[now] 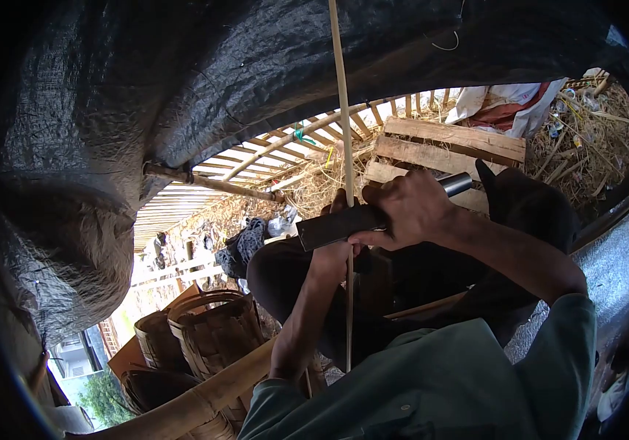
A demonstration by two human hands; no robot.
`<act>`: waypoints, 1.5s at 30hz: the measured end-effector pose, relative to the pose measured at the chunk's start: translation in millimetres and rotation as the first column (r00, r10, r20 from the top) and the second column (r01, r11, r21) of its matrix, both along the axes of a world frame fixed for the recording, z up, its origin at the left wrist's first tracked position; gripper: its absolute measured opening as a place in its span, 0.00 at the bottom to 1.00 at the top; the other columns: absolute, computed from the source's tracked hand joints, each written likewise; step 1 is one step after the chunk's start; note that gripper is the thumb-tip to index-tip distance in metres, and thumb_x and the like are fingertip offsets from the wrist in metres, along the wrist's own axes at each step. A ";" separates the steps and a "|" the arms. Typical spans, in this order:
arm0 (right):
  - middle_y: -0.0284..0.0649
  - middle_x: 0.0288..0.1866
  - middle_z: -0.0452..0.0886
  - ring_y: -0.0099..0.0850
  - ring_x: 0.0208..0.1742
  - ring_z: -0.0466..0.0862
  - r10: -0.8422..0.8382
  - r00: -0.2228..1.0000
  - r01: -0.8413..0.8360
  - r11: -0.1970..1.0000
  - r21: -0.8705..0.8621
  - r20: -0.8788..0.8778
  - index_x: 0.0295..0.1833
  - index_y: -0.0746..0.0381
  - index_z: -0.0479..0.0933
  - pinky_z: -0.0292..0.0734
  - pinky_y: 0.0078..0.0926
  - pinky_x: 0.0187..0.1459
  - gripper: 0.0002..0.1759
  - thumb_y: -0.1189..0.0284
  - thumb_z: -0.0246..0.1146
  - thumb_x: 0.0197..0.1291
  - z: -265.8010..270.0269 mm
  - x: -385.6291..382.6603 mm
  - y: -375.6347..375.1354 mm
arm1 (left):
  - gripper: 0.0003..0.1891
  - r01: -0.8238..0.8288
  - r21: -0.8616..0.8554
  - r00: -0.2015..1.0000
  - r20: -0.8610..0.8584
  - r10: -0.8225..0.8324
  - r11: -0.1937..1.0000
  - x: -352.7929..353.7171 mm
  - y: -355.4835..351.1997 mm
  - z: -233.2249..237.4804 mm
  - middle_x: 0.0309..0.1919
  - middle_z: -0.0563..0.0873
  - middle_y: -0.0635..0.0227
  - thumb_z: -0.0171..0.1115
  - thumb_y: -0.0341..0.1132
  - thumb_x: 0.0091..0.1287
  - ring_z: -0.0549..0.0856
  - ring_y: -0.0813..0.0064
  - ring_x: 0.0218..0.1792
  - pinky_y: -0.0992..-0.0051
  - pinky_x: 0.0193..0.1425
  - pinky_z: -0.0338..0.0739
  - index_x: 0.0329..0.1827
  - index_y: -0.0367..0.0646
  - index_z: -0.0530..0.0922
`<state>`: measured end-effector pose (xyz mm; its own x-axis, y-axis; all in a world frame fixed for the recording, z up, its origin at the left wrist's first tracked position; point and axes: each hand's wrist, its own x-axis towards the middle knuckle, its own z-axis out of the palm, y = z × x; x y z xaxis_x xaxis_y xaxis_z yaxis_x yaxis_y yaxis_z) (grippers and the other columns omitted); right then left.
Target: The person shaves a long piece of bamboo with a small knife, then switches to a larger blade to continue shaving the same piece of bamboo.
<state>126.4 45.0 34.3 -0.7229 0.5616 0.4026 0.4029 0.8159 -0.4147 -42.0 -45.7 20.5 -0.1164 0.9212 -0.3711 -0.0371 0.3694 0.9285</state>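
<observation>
A long, thin bamboo strip [344, 110] runs nearly upright through the middle of the view, down past my lap. My left hand [333, 255] is closed around it, with the fingers partly hidden behind a blade. In my right hand [413, 205] is a broad, dark knife [338, 226] with a blunt, squared end. Its rounded, shiny butt pokes out on the far side of my fist. The blade lies across the strip, just over my left hand. Whether its edge cuts into the strip is hidden.
Woven bamboo baskets [215, 326] stand at lower left beside a thick bamboo pole [237, 381]. Wooden planks [450, 150] lie ahead on straw-like scraps. Dark plastic sheeting [256, 70] hangs overhead and at left. A slatted bamboo fence [263, 158] stands behind.
</observation>
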 end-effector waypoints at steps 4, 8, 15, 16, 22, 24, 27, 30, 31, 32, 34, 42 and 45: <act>0.39 0.12 0.74 0.35 0.13 0.78 -0.044 0.999 0.044 0.998 0.040 0.003 0.25 0.62 0.77 0.73 0.30 0.16 0.38 0.32 0.58 0.49 -2.4 2.6 0.0 | 0.07 -0.227 -0.104 0.973 0.018 0.230 0.968 21.9 6.5 19.4 0.22 0.76 0.70 0.48 0.30 0.70 0.71 0.84 0.13 0.83 0.12 0.61 0.44 0.40 0.73; 0.39 0.13 0.74 0.36 0.14 0.79 -0.060 0.998 0.061 0.997 0.038 -0.021 0.25 0.62 0.76 0.73 0.30 0.17 0.37 0.33 0.59 0.49 -5.4 5.4 -1.5 | 0.06 -0.190 -0.134 0.982 -0.001 0.191 0.973 23.8 5.2 20.4 0.20 0.75 0.70 0.46 0.30 0.70 0.71 0.83 0.13 0.82 0.13 0.61 0.39 0.42 0.73; 0.42 0.12 0.75 0.39 0.16 0.81 -0.263 0.964 0.264 0.964 0.018 -0.024 0.24 0.64 0.76 0.76 0.33 0.20 0.36 0.38 0.57 0.56 8.2 19.7 32.9 | 0.20 -0.047 -0.211 0.971 0.221 0.095 0.976 45.1 20.0 24.1 0.11 0.63 0.72 0.32 0.43 0.76 0.60 0.82 0.10 0.80 0.13 0.55 0.26 0.45 0.64; 0.43 0.12 0.75 0.40 0.16 0.81 -0.310 0.949 0.312 0.950 0.030 -0.051 0.24 0.65 0.76 0.76 0.33 0.20 0.36 0.38 0.57 0.57 11.6 23.3 44.9 | 0.20 -0.042 -0.208 0.961 0.261 0.096 0.977 53.8 18.9 28.2 0.11 0.59 0.74 0.32 0.43 0.76 0.57 0.83 0.10 0.81 0.12 0.53 0.24 0.46 0.62; 0.43 0.13 0.75 0.42 0.17 0.81 -0.314 0.942 0.310 0.949 -0.049 -0.116 0.27 0.66 0.78 0.77 0.38 0.25 0.34 0.41 0.57 0.59 13.2 20.9 53.6 | 0.18 -0.051 -0.154 0.956 0.278 0.093 0.987 47.7 24.1 26.5 0.12 0.60 0.74 0.34 0.40 0.75 0.57 0.84 0.09 0.82 0.11 0.53 0.25 0.47 0.62; 0.46 0.16 0.77 0.45 0.22 0.82 -0.260 0.965 0.249 0.952 -0.178 -0.042 0.32 0.66 0.79 0.78 0.40 0.30 0.33 0.42 0.57 0.60 9.6 17.9 50.9 | 0.17 -0.047 -0.157 0.945 0.312 0.094 0.986 42.8 25.7 28.0 0.12 0.60 0.74 0.34 0.40 0.75 0.57 0.84 0.09 0.82 0.11 0.53 0.25 0.47 0.62; 0.46 0.16 0.77 0.44 0.22 0.82 -0.141 0.990 0.143 0.979 -0.146 0.023 0.32 0.66 0.79 0.79 0.40 0.29 0.35 0.39 0.56 0.58 12.0 19.3 33.8 | 0.16 -0.089 -0.161 0.943 0.303 0.135 0.983 36.3 26.8 29.6 0.11 0.61 0.74 0.37 0.40 0.74 0.58 0.83 0.09 0.81 0.10 0.52 0.25 0.47 0.63; 0.46 0.14 0.77 0.43 0.20 0.83 -0.035 0.999 0.035 0.997 -0.073 -0.003 0.30 0.65 0.79 0.80 0.38 0.27 0.39 0.34 0.53 0.56 1.0 19.0 15.9 | 0.17 -0.184 -0.203 0.954 0.198 0.224 0.962 31.5 23.7 29.8 0.12 0.65 0.75 0.41 0.43 0.74 0.61 0.84 0.09 0.83 0.10 0.55 0.27 0.47 0.67; 0.45 0.14 0.77 0.43 0.19 0.83 -0.003 1.000 0.004 0.994 -0.111 0.014 0.30 0.65 0.79 0.80 0.38 0.27 0.39 0.34 0.53 0.56 1.6 19.1 9.2 | 0.17 -0.215 -0.220 0.957 0.149 0.250 0.952 29.7 22.9 30.1 0.12 0.66 0.75 0.42 0.44 0.75 0.63 0.84 0.09 0.84 0.10 0.57 0.28 0.47 0.69; 0.45 0.13 0.77 0.43 0.19 0.82 0.028 0.999 -0.023 0.989 -0.149 0.031 0.30 0.65 0.79 0.79 0.38 0.26 0.39 0.34 0.54 0.55 1.9 19.0 4.3 | 0.18 -0.244 -0.236 0.957 0.099 0.273 0.940 27.7 22.1 30.4 0.13 0.68 0.75 0.44 0.45 0.75 0.65 0.84 0.09 0.85 0.10 0.59 0.29 0.46 0.71; 0.43 0.12 0.76 0.42 0.17 0.82 0.050 0.998 -0.051 0.996 -0.072 -0.026 0.30 0.64 0.78 0.79 0.38 0.24 0.38 0.35 0.54 0.55 -6.6 16.0 0.8 | 0.10 -0.196 -0.192 0.944 0.227 0.238 0.962 6.1 18.7 -0.1 0.17 0.72 0.75 0.48 0.41 0.73 0.70 0.86 0.12 0.86 0.12 0.63 0.44 0.44 0.69; 0.39 0.14 0.76 0.40 0.20 0.81 0.035 0.998 -0.033 0.998 -0.046 0.053 0.36 0.62 0.79 0.77 0.34 0.24 0.34 0.38 0.63 0.48 -9.0 12.7 2.0 | 0.13 -0.075 -0.092 0.914 0.393 0.105 0.993 1.9 20.9 -10.7 0.15 0.73 0.74 0.46 0.40 0.74 0.69 0.85 0.09 0.84 0.09 0.61 0.32 0.45 0.72; 0.41 0.11 0.75 0.36 0.14 0.80 0.010 0.999 -0.008 0.999 0.050 -0.030 0.27 0.62 0.77 0.74 0.32 0.19 0.37 0.33 0.56 0.52 -13.2 9.3 2.5 | 0.12 -0.136 -0.206 0.950 0.249 0.186 0.969 7.9 14.7 -3.3 0.13 0.71 0.76 0.47 0.38 0.73 0.69 0.85 0.09 0.84 0.09 0.61 0.31 0.44 0.71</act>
<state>135.7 47.5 21.0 -0.7147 0.5337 0.4521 0.3831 0.8395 -0.3854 -34.1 -31.0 17.2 -0.1322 0.8111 -0.5697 -0.3454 0.5010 0.7935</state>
